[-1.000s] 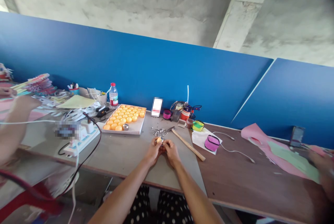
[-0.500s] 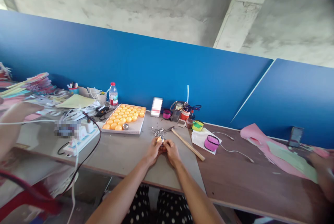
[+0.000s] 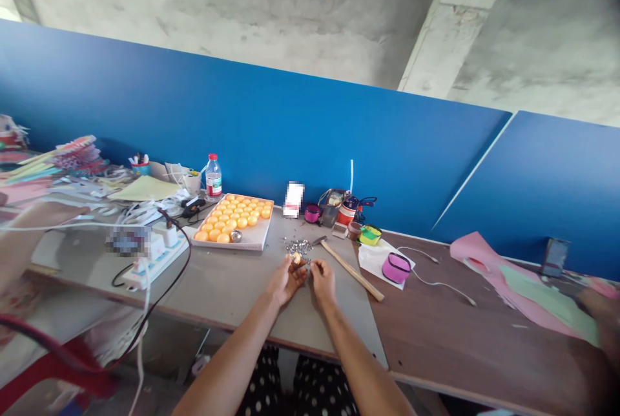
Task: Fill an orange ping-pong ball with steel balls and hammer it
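Observation:
My left hand (image 3: 287, 279) rests on the grey table (image 3: 227, 283) with its fingers curled round a small orange ball (image 3: 296, 258). Just to its right, my right hand (image 3: 321, 279) is pinched shut beside the ball; what its fingertips hold is too small to make out. Right behind both hands lies a heap of small shiny metal bits (image 3: 299, 247). A white tray of orange balls (image 3: 236, 218) stands to the back left, with one silver-covered ball at its front edge.
A wooden-handled hammer (image 3: 352, 268) lies right of my hands. A pink pouch (image 3: 396, 267), small pots, a water bottle (image 3: 212, 177) and a power strip (image 3: 153, 251) with cables stand about. Other people's arms show at the far left (image 3: 22, 238) and far right (image 3: 600, 316).
My hands have parted slightly, the right one drawing a little away from the ball. The view has shifted slightly.

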### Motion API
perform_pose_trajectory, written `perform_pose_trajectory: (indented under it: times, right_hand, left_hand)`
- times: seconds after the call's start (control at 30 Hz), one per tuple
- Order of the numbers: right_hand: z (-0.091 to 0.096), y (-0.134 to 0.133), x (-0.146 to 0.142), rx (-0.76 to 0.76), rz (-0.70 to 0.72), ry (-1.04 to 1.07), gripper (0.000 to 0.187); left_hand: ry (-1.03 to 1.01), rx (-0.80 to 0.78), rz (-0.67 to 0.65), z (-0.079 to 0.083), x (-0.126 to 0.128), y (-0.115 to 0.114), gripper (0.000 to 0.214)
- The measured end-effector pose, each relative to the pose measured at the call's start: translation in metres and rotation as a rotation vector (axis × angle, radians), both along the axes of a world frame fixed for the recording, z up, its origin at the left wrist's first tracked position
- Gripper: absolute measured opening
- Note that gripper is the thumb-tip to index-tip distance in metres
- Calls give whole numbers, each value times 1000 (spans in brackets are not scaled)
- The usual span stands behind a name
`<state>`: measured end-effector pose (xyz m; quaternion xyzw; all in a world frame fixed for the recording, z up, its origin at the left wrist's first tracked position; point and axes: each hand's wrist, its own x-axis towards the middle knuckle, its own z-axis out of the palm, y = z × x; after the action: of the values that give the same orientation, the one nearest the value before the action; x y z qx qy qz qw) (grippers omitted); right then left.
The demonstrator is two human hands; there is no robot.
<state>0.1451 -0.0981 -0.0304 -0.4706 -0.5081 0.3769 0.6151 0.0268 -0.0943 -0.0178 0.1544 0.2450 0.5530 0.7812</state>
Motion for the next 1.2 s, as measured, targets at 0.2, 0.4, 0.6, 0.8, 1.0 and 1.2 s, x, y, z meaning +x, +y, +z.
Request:
perform_pose_trajectory:
  times: [0.2, 0.4, 0.6, 0.8, 1.0, 1.2]
  right_hand:
    - [2, 5, -5, 43, -295, -778, 27]
    - [9, 28, -1, -75, -158, -1141, 20]
    - [8, 24, -1, -33, -159, -1134, 21]
    - [5, 15, 2, 208, -180, -817, 15]
    - [7, 14, 9, 90, -197, -380, 7]
    - [11, 10, 9, -24, -90, -253, 7]
  left_hand:
    - [-78, -62, 19, 3, -5, 1, 34]
    - [-115, -97, 31, 5, -7, 1, 33]
    - [-118, -96, 20, 4, -7, 1, 32]
    - [-101, -84, 1, 6, -7, -1, 27]
    - [-48, -78, -36, 8, -8, -2, 15]
    - [-3, -22, -11, 13, -7, -6, 31]
